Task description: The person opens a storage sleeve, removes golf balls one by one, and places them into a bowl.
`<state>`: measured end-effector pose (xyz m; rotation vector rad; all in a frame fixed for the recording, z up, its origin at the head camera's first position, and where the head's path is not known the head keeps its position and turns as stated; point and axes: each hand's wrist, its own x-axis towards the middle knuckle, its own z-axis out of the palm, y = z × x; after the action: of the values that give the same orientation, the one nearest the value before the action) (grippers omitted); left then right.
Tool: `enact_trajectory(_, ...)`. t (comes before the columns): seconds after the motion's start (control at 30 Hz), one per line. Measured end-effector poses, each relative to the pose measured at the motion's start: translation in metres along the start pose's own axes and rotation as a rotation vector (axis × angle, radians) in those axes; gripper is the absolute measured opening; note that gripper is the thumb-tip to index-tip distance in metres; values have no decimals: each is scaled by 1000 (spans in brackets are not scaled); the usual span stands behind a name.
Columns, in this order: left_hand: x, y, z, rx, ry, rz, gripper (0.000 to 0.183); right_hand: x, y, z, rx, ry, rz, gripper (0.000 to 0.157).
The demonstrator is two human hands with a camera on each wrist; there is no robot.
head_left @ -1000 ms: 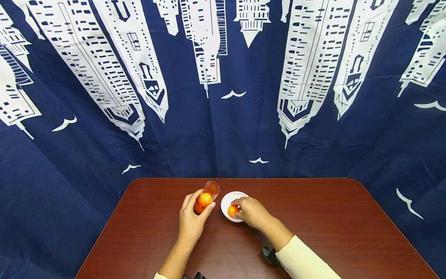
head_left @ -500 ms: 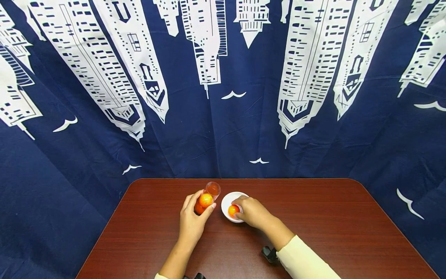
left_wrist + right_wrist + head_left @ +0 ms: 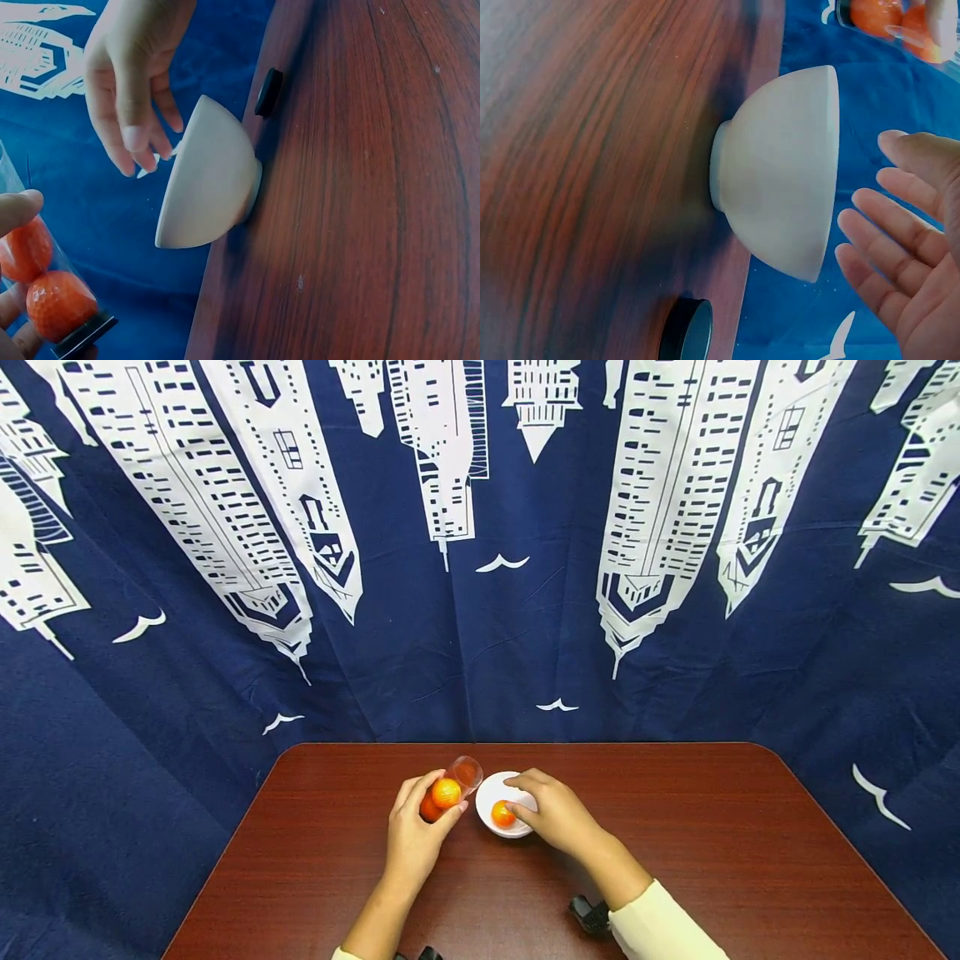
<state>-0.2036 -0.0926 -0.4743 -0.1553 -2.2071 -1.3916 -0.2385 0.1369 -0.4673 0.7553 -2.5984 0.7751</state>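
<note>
Clear tube (image 3: 462,778) tilts toward the white bowl (image 3: 784,172), grasped by fingers of the left hand (image 3: 414,835); its black cap (image 3: 85,335) sits lowest, likely to retain the orange balls (image 3: 61,306), apparently two. Right hand (image 3: 553,814), fingers released, hangs above the bowl.

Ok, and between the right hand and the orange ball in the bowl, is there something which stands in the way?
Nothing visible does. The right hand is above the white bowl, whose top is uncovered, so the orange ball inside looks reachable from above; only the bowl's wall surrounds it.
</note>
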Motion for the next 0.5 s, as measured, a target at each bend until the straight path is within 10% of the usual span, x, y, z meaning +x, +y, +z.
enact_trajectory(0.5,-4,-1,6,207,12,217,56,-14,0,-9,310,136,10,35)
